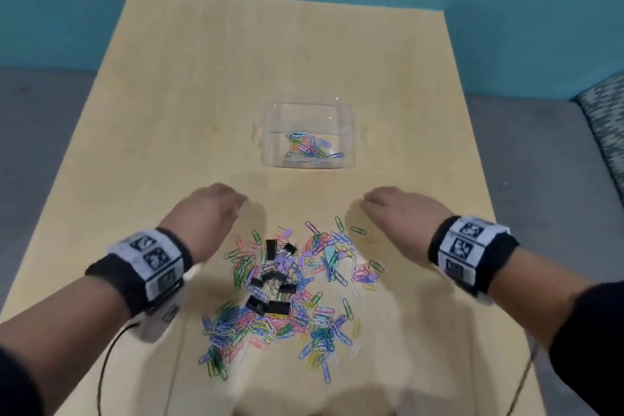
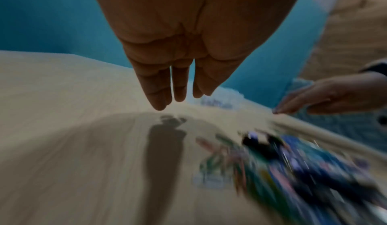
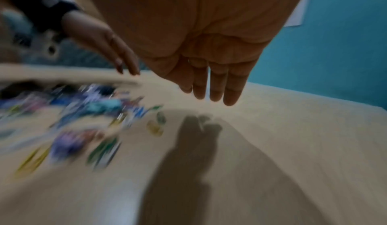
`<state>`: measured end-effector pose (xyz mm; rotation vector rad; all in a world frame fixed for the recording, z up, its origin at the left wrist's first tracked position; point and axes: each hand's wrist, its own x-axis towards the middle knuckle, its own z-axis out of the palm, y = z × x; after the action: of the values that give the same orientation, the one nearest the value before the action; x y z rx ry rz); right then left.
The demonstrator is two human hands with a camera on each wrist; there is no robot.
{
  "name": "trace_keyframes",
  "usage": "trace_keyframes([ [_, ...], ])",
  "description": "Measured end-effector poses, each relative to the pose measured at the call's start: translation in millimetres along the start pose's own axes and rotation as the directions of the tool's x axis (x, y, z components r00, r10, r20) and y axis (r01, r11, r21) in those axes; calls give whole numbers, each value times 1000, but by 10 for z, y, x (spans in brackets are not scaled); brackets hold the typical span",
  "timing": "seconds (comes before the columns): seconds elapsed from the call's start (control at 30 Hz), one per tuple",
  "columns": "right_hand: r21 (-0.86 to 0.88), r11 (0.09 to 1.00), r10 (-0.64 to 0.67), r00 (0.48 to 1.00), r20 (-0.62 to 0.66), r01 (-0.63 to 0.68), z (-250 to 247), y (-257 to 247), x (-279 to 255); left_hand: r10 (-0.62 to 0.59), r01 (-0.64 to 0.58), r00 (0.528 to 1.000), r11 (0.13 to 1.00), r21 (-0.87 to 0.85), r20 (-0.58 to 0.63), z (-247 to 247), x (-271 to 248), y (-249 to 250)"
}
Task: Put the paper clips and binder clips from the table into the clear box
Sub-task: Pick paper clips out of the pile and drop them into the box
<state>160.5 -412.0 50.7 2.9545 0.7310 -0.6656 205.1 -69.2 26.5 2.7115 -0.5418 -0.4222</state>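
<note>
Two arms in dark sleeves come in from the bottom corners of the head view, each with a black wristband [image 1: 141,267]. Between them, low in the middle of the frame, lies a big pile of colored paper clips [image 1: 270,324] on the worktop [image 1: 189,84], with black and purple binder clips [image 1: 275,275] mixed in near its top. Left hand [image 1: 206,213] hangs at the upper left of the pile, released, fingers [image 2: 159,87] straight, holding nothing. Right hand [image 1: 401,213] hangs at the upper right, released too. Box [image 1: 266,132] sits above the hands at mid frame, apart from them, with a few paper clips inside.
</note>
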Motion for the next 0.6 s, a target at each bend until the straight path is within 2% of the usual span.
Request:
trace_keyframes([
  [0.1,-90,984,-149,985,87,157,212,-62,-128,122,-130,988,988,82,93,274,-281,-125],
  [0.27,-162,936,-291,947,136,311,280,-274,-4,267,-282,958,940,191,101,482,-358,-46],
  [0.43,-214,923,-282,939,195,321,278,-372,63,297,-327,943,914,239,154,546,-333,62],
  [0.6,-232,938,-208,952,223,259,288,-376,-11,293,-321,945,917,236,144,535,-389,23],
])
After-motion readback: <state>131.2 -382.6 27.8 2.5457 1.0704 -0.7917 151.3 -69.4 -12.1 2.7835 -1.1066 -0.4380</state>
